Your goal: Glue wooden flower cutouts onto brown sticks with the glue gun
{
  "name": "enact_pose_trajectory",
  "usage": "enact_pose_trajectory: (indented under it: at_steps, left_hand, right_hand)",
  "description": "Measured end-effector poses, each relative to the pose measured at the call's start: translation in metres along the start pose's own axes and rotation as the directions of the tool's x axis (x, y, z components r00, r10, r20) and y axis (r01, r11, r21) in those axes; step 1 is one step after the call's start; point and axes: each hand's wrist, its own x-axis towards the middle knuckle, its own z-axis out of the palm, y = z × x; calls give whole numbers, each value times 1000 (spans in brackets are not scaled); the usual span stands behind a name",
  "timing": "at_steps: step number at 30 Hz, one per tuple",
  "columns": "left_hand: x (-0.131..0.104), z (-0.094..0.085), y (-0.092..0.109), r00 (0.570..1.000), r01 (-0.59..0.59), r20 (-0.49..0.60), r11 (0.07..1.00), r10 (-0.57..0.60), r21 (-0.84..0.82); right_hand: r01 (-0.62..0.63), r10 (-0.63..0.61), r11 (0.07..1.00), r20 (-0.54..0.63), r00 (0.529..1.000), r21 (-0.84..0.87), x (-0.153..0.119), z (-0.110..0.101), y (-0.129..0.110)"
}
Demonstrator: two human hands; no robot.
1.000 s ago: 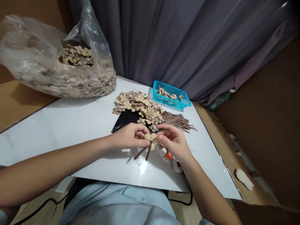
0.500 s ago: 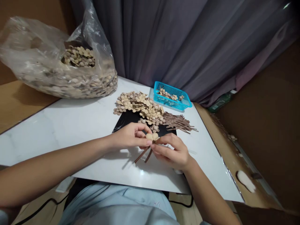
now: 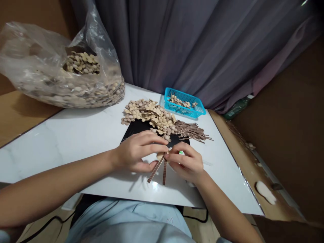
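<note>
Between my hands is a beige flower-shaped piece (image 3: 160,156), partly hidden by my fingers. A brown checked ribbon (image 3: 155,171) hangs from it in two tails that spread toward me. My right hand (image 3: 186,161) is closed, pinching the piece where the ribbon meets it. Over its far side reach the stretched fingers of my left hand (image 3: 141,150), with the thumb apart from them. Just beyond lies a heap of beige and grey-brown flower pieces (image 3: 152,113), partly on a black sheet (image 3: 136,127). Right of the heap is a pile of brown ribbon strips (image 3: 193,131).
A large clear plastic bag (image 3: 76,91) full of flower pieces stands at the back left. At the back right, a blue basket (image 3: 186,111) holds pieces with ribbons. The white marbled table (image 3: 63,141) borders a grey curtain (image 3: 152,44) and brown boards.
My left thumb has come away from the flower piece, and the left fingers have straightened over it. The ribbon tails have swung, one now pointing almost straight toward me. My right hand keeps its pinch.
</note>
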Motion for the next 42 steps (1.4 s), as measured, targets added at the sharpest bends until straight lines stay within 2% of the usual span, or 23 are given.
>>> enact_pose_trajectory:
  at_steps: [3, 6, 9, 14, 18, 20, 21, 23, 25, 27, 30, 33, 35, 37, 39, 40, 42]
  left_hand:
    - [-1, 1, 0, 993, -121, 25, 985, 118, 127]
    - [-1, 3, 2, 984, -163, -39, 966, 174, 202]
    - [0, 5, 3, 973, -183, -105, 963, 206, 199]
    - [2, 6, 6, 974, -159, -143, 978, 178, 136]
    - [2, 8, 8, 988, -49, -149, 998, 42, -46]
    - [2, 9, 9, 988, 103, -99, 984, -118, -146]
    - [2, 9, 10, 974, 202, -59, 961, -217, -190]
    - [2, 10, 11, 911, 402, 31, 872, -410, -280]
    - [3, 12, 11, 834, 534, 117, 735, -540, -419]
    - [5, 13, 12, 759, 589, 159, 563, -631, -579]
    - [9, 13, 12, 649, 567, 178, 315, -739, -761]
    - [12, 12, 11, 598, 523, 242, 144, -764, -840]
    - [13, 12, 10, 587, 524, 292, 80, -755, -848]
    - [13, 13, 10, 575, 541, 336, 38, -746, -840]
    - [13, 14, 9, 558, 549, 381, -17, -738, -836]
    - [13, 14, 9, 542, 544, 398, -53, -740, -838]
    - [14, 12, 7, 500, 514, 409, -118, -763, -849]
  right_hand:
    - [-6, 6, 999, 14, 1000, 51, 2, 1, -2]
    - [-26, 25, 995, 18, 1000, 101, 3, 3, -3]
    - [-66, 61, 986, 34, 998, 154, 2, 4, -4]
    - [-132, 120, 959, 63, 991, 251, 2, 4, -7]
    - [-274, 255, 903, 100, 962, 331, 2, 4, -9]
    - [-414, 386, 833, 149, 910, 368, 3, 4, -8]
    - [-496, 466, 773, 177, 867, 395, 3, 5, -6]
    - [-639, 615, 602, 232, 753, 478, 3, 7, -3]
    - [-715, 714, 414, 285, 639, 564, 4, 9, 0]
    - [-740, 758, 287, 328, 563, 608, 4, 9, 1]
    - [-750, 774, 209, 363, 519, 628, 6, 9, 1]
    - [-748, 774, 185, 375, 511, 637, 7, 8, 0]
    - [-753, 770, 183, 384, 509, 632, 7, 8, 0]
    - [-759, 749, 201, 403, 527, 619, 6, 8, 1]
    - [-756, 692, 277, 423, 585, 593, 4, 7, 3]
    - [-742, 651, 358, 418, 634, 567, 3, 7, 3]
    - [-633, 520, 614, 361, 774, 472, 1, 5, 3]
